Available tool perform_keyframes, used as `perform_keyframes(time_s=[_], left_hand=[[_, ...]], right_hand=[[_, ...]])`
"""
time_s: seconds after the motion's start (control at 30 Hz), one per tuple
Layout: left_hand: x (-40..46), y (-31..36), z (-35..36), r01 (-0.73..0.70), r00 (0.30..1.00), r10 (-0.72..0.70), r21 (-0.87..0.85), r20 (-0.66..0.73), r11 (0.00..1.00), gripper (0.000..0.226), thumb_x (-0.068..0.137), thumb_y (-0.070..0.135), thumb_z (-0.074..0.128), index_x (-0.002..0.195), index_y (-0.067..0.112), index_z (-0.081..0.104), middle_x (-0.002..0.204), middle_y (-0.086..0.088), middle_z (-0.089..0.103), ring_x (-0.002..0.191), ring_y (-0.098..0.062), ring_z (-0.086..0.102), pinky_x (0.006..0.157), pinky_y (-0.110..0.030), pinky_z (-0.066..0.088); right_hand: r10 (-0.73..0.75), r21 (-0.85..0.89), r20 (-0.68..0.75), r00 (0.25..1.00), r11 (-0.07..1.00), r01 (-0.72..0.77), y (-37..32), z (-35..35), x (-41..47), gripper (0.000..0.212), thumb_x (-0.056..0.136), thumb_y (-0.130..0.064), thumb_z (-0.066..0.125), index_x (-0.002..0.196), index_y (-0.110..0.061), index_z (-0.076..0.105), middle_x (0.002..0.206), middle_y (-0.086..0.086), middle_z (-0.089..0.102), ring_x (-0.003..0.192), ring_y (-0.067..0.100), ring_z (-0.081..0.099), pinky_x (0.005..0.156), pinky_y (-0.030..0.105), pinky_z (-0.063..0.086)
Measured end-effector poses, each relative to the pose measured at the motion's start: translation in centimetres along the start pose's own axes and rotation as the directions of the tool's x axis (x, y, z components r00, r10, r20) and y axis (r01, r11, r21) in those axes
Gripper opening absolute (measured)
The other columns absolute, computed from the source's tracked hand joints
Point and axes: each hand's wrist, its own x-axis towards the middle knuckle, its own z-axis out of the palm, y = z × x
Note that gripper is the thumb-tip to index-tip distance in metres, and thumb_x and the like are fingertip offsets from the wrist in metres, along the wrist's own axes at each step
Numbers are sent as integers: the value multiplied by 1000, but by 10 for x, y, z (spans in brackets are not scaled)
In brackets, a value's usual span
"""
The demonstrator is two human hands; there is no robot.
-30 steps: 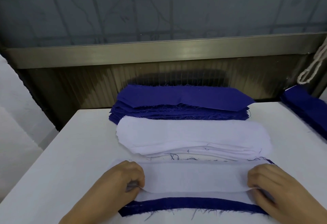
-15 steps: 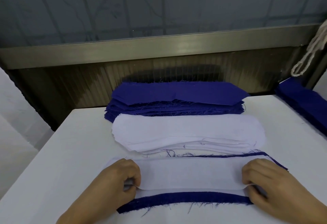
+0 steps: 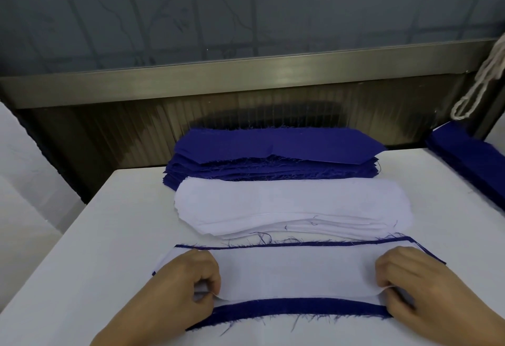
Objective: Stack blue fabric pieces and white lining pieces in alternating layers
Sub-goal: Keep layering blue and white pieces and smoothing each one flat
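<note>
No lettering, label, brand mark or number can be read anywhere in the view. The blue fabric pieces (image 3: pixel 276 148), the white lining pieces (image 3: pixel 292 203) and the table (image 3: pixel 114 236) show only plain, unmarked surfaces.

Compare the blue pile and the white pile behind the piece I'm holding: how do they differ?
The blue pile lies farther back, at the table's far edge; the white pile lies nearer, overlapping its front. The blue pile's top piece ends in angled points and its edges are frayed; the white pile's ends are rounded, its edges cleaner. Both are long, stacked crosswise, and untouched by the hands.
</note>
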Motion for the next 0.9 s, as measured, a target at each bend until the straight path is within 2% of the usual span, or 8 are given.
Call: perform_keyframes(time_s=[0.13,0.33,0.43,0.5,0.63,0.73,0.8,0.9], left_hand=[[1,4,-4,-24,999,24,0,42,1000,13,78,24,56,70,34,57,85,17,59,83,-5,57,71,-16,45],[2,9,3,30,1000,-30,-13,-9,999,20,87,19,56,87,38,62,95,25,58,91,2,54,75,-9,42],[3,6,6,71,997,-70,25,-26,997,26,83,13,60,86,39,63,86,21,60,89,6,53,74,-7,42],[4,2,7,113,993,-111,33,-42,993,29,80,12,61,81,41,61,81,19,60,84,6,54,71,-8,42],[5,-3,11,209,971,-198,76,-133,975,29,76,17,60,67,43,51,71,15,58,74,1,55,63,-11,44],[9,0,17,201,962,-173,118,-211,972,31,72,12,64,64,39,52,63,17,54,61,0,52,57,-14,45],[13,4,20,193,946,-148,136,-288,972,27,69,9,70,67,33,59,62,17,53,59,1,49,55,-24,49],[23,12,18,182,916,-119,133,-382,974,25,71,8,75,76,29,64,70,20,54,66,2,48,58,-19,44]], right_hand=[[-20,2,-5,1000,1000,20,-3,-3,1,8,74,-19,55,66,-21,57,78,-13,55,69,9,49,65,20,38],[-1,45,-11,1000,999,2,-16,-3,3,20,87,-28,54,85,-21,72,91,-11,63,78,5,60,71,18,45],[64,19,18,998,998,-64,-18,2,5,10,75,-17,67,79,-26,70,85,-15,60,70,5,59,63,19,44],[166,2,7,986,986,-166,-13,0,6,19,64,-10,70,72,-27,67,77,-18,59,65,1,53,57,17,42],[257,-70,-145,956,961,-269,-6,-2,10,8,58,-14,62,58,-22,63,62,-11,56,52,7,45,44,22,36],[194,-128,-234,953,965,-228,-1,0,15,20,69,-15,51,53,-19,62,56,-6,54,43,14,47,47,25,36],[181,-104,-241,954,972,-210,0,2,19,24,74,-16,49,56,-18,66,59,-6,56,45,12,49,49,23,38],[159,-48,-214,964,984,-174,4,3,33,27,82,-24,48,70,-18,71,75,-9,62,58,6,57,55,20,44]])
